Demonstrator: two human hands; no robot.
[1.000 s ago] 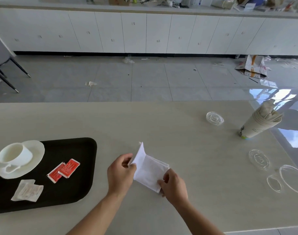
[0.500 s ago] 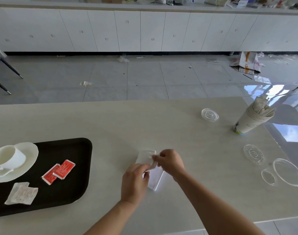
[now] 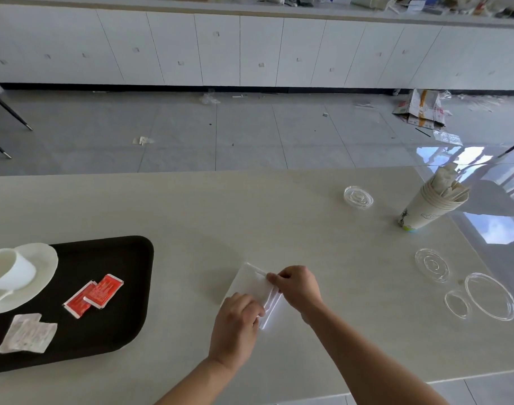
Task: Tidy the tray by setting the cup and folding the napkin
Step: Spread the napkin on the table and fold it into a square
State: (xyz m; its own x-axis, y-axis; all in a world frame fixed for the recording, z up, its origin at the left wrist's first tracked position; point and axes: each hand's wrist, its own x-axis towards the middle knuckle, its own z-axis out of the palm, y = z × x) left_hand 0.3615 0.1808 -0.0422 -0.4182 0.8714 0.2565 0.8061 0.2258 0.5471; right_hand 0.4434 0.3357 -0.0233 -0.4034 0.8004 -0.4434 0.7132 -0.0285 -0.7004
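Pale counter (image 3: 191,206) holds a black tray (image 3: 109,302) at left; beside it, both hands pinch a white napkin (image 3: 251,283), left hand (image 3: 235,325) near, right hand (image 3: 298,286) beyond.

A single wide-angle view from a camera worn on the person's head, looking forward and down across a pale worktop (image 3: 209,211). No second view shares the scene. The camera sits close above the near edge: both forearms enter from 6 o'clock, and the left hand (image 3: 235,325) and right hand (image 3: 299,287) sit just below centre. A black tray (image 3: 109,252) is cut off by the frame at 9 o'clock. A stack of paper cups (image 3: 428,209) stands toward 3 o'clock. Beyond the worktop's far edge, grey floor and white cabinets (image 3: 250,51) fill the 12 o'clock band, bowed by the lens.
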